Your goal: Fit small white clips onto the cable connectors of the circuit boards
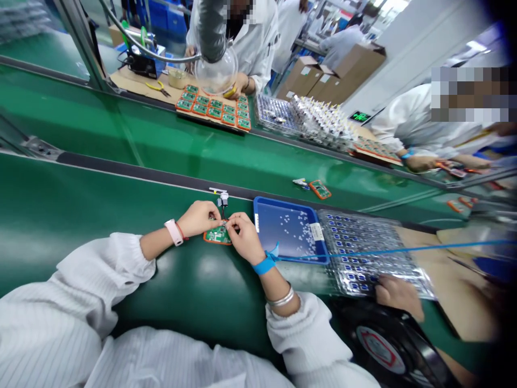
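Head cam: my left hand and right hand are pinched in together on a thin wire at a green circuit board, keeping that tiny lead steady.

Head-worn view, facing forward and down

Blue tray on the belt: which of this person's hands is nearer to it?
Right: the right hand is nearer, just off the left edge of the blue tray, not touching it. The left hand is farther, beyond the circuit board.
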`<control>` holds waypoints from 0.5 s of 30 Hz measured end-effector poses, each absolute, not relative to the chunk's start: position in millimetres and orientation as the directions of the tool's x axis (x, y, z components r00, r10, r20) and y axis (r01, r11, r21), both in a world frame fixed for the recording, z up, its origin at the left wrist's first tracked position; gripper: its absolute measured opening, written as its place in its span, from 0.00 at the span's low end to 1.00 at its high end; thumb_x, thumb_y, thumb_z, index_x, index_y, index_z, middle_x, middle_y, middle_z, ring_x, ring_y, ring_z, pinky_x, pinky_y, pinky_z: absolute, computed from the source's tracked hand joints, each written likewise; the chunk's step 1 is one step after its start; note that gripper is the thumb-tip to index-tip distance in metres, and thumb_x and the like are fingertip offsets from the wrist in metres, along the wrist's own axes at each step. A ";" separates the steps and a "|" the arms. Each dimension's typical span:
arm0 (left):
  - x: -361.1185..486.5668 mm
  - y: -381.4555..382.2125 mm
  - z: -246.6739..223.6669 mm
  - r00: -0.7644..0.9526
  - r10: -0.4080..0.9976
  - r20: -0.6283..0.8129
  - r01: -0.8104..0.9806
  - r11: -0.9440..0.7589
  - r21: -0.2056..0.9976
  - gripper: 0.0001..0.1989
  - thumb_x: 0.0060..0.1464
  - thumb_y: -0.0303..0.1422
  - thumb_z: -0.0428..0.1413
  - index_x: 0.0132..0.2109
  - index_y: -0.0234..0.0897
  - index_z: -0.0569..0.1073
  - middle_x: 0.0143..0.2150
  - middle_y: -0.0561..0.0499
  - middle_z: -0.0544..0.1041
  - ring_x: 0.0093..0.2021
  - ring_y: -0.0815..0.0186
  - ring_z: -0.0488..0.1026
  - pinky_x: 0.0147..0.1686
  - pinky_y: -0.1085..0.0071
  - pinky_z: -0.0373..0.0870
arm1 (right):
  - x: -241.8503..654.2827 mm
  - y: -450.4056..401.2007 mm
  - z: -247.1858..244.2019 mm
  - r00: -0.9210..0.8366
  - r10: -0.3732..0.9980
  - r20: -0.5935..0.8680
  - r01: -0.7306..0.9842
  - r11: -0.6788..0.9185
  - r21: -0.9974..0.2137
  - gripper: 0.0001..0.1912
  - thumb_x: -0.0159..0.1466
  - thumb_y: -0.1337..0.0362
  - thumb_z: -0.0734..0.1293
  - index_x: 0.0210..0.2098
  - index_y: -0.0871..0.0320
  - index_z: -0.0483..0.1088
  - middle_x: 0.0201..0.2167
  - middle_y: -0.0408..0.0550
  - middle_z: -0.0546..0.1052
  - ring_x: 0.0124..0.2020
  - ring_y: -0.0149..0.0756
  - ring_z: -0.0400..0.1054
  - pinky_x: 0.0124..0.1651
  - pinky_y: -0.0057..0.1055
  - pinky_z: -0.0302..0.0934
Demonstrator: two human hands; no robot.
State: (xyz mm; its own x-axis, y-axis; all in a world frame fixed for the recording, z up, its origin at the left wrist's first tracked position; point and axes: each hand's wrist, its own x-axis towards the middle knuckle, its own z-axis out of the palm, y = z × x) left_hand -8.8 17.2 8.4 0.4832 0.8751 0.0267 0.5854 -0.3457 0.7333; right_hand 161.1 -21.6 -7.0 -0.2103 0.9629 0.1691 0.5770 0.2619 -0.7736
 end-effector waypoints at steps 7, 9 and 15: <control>-28.8 -4.7 2.1 0.723 0.670 0.172 0.529 -0.695 0.486 0.35 0.45 0.47 0.60 0.59 0.41 0.64 0.51 0.43 0.73 0.50 0.52 0.67 0.51 0.57 0.60 | 258.9 0.3 7.0 0.091 0.907 0.411 0.698 0.236 -0.676 0.09 0.58 0.61 0.61 0.25 0.57 0.67 0.34 0.52 0.71 0.39 0.40 0.65 0.40 0.37 0.61; -28.2 -3.3 6.5 0.692 0.707 0.146 0.550 -0.648 0.527 0.33 0.46 0.46 0.60 0.58 0.42 0.64 0.46 0.44 0.75 0.46 0.54 0.70 0.49 0.58 0.61 | 298.7 10.7 -1.6 0.204 0.907 0.368 0.772 0.082 -0.631 0.09 0.56 0.61 0.61 0.22 0.57 0.66 0.30 0.51 0.71 0.36 0.40 0.65 0.40 0.38 0.61; -20.2 61.6 38.9 0.375 0.925 0.054 0.198 -0.136 0.971 0.32 0.49 0.44 0.57 0.56 0.31 0.60 0.40 0.42 0.78 0.40 0.60 0.75 0.42 0.63 0.69 | 343.8 22.3 -30.1 0.241 0.931 0.274 0.806 -0.034 -0.591 0.09 0.53 0.59 0.62 0.21 0.57 0.67 0.24 0.49 0.72 0.29 0.38 0.63 0.37 0.37 0.59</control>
State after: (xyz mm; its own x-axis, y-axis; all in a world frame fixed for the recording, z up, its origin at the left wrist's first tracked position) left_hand -20.2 61.6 38.9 0.3751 0.9254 0.0535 0.1975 -0.1362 0.9708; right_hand 343.8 22.3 -30.1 0.2407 0.9311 0.2742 0.8061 -0.0344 -0.5907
